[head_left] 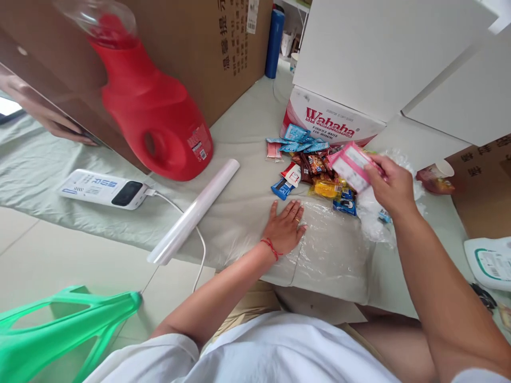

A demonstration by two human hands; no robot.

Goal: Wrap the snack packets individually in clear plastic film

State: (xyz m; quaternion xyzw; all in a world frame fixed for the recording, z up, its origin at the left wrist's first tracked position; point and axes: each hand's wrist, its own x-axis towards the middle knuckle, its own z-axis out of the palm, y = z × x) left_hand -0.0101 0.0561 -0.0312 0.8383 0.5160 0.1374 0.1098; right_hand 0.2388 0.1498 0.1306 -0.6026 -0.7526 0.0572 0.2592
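Right grip on pink-and-white packet by wrapped snacks

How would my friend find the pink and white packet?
Find the red and white cardboard Wahaha box. In front lie small, colourful wrapped packets. Towards their right side, the flat pink and white packet is the only one in the right hand.

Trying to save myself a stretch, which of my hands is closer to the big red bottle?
Left. Your left hand rests palm down, right of the red bottle and nearer you; your right hand is farther right, holding a pink packet.
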